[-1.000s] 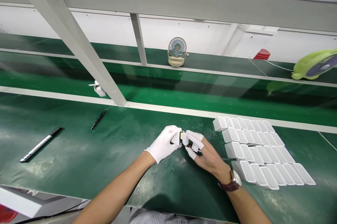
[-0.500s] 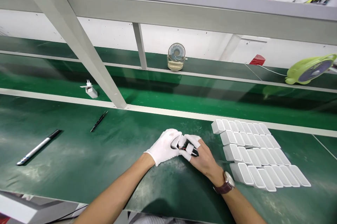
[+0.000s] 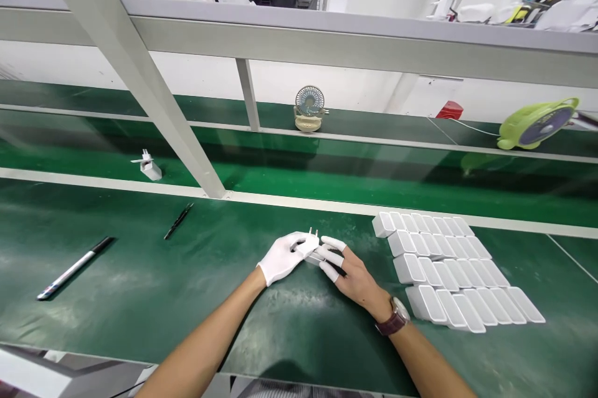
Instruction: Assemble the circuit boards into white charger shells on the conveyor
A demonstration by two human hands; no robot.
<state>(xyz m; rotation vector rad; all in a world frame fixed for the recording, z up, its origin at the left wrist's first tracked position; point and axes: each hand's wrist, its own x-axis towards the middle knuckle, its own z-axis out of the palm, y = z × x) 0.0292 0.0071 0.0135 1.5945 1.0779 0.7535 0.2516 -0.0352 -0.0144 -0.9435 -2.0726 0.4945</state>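
My left hand (image 3: 283,258), in a white glove, is closed around a white plug adapter (image 3: 308,245) whose two metal pins point up and away from me. Just to the right, my right hand (image 3: 350,273) has white fingertip covers and a wristwatch. Its fingertips rest against the adapter's right side, gripping it loosely between spread fingers. A dark patch shows between these fingers; I cannot tell whether it is a part or shadow. The adapter's lower side is partly hidden by both hands.
Rows of white rectangular cases (image 3: 448,270) stand on the green mat (image 3: 154,298) at right. Black tweezers (image 3: 178,221) and a marker pen (image 3: 75,268) lie left. Another white plug adapter (image 3: 148,166) is beyond the rail. A slanted post (image 3: 154,99), small fan (image 3: 309,109) and green fan (image 3: 537,127) are farther back.
The black part with white blocks seen between my hands is no longer plainly visible. The white adapter has turned so its pins point away, and my right fingers have spread. The view has tilted up slightly.
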